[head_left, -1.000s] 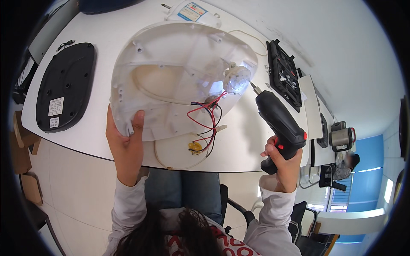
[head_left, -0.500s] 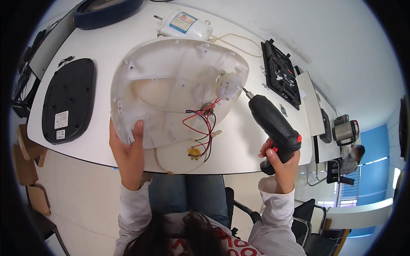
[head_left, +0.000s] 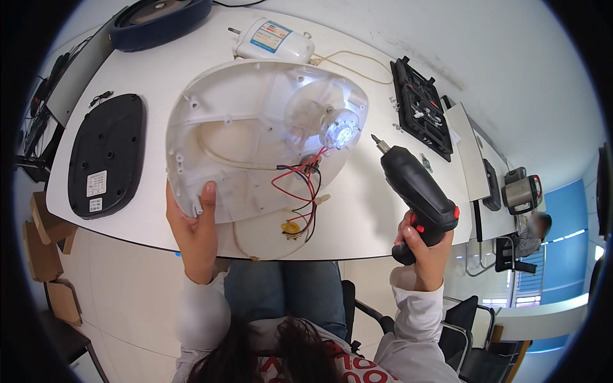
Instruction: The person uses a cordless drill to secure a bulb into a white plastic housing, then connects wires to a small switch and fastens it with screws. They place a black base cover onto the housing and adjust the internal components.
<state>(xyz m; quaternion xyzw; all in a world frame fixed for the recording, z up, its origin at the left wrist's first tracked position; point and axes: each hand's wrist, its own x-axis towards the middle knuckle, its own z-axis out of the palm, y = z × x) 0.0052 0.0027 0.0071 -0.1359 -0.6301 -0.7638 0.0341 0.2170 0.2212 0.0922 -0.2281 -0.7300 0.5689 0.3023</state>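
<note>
My left hand (head_left: 195, 233) grips the lower left rim of a translucent white plastic housing (head_left: 249, 137), its thumb over the edge. In my right hand (head_left: 429, 246) is a black cordless screwdriver (head_left: 418, 191) with red buttons. Its bit points up and left, apart from the housing. A bright spot of light falls on a round clear part (head_left: 340, 129) at the housing's right end. Red and black wires (head_left: 300, 182) run from there to a small yellow component (head_left: 290, 228) by the table's front edge. The fingertips under the housing are hidden.
A black base plate (head_left: 107, 156) lies at left, a dark blue round part (head_left: 159, 24) at the far left. Behind the housing sits a white motor (head_left: 274, 39) with a cord. An open black tool case (head_left: 421, 108) and loose screws (head_left: 396, 127) are at right. A person sits farther right.
The screwdriver has drawn back right, its tip leaving the round clear part. A bright light now shows on that part. My left hand keeps its hold on the housing.
</note>
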